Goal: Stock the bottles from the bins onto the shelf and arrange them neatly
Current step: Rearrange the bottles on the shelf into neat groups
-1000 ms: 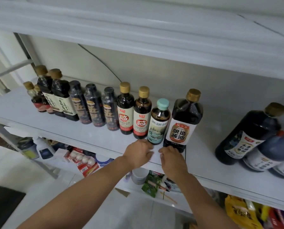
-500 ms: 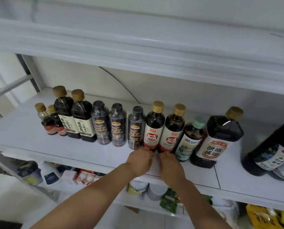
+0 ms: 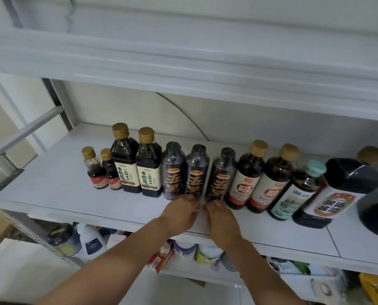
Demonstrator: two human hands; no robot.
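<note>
White shelf (image 3: 51,190) carries a near-tidy row of bottles (image 3: 126,166). Left hand (image 3: 179,211) and right hand (image 3: 222,216) sit at the bases of two black-wrapped bottles (image 3: 221,175); whether the fingers grip, I cannot tell. Closing the gap between them seems left; bins are out of view.

**A:** Where's the camera sitting for this one?

**B:** Just the one view, worn on the head. It faces forward and tilts down onto the white shelf (image 3: 51,190), pretty close in. Both forearms come up from the bottom edge, with the left hand (image 3: 179,213) and right hand (image 3: 222,216) dead centre.

**A:** Wide lens?

**B:** Yep. The row of bottles (image 3: 198,172) spans the middle, and the upper shelf (image 3: 183,56) fills the top.
</note>
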